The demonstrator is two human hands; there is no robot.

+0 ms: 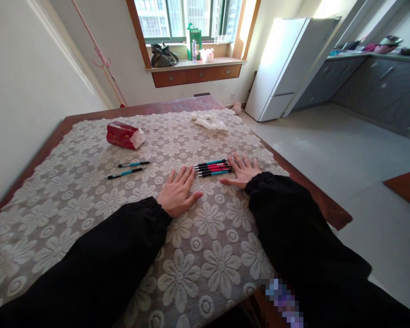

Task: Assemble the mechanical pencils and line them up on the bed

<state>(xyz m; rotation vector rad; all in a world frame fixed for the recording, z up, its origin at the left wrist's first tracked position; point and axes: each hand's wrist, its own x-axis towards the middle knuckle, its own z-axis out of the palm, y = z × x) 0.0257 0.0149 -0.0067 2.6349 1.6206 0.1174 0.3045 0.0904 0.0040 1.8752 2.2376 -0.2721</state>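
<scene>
Several pens (pixel 212 167), black with blue or red grips, lie side by side on a lace tablecloth (pixel 222 264). My left hand (pixel 179 190) rests flat on the cloth at their left ends, fingers stretched out. At their right ends lies my right hand (pixel 242 171), palm down with fingers spread; its fingertips are close to the pens, and I cannot tell whether they touch. Farther left are two separate pens, a blue and black one (pixel 134 164) and another (pixel 125 173) just nearer to me.
A red tissue pack (pixel 123 135) lies at the left rear of the table, and a crumpled white plastic bag (pixel 210 123) at the back. The table's wooden edge (pixel 331 212) runs along the right. Beyond stand a white fridge (pixel 276 68) and a windowsill (pixel 191 64) with bags.
</scene>
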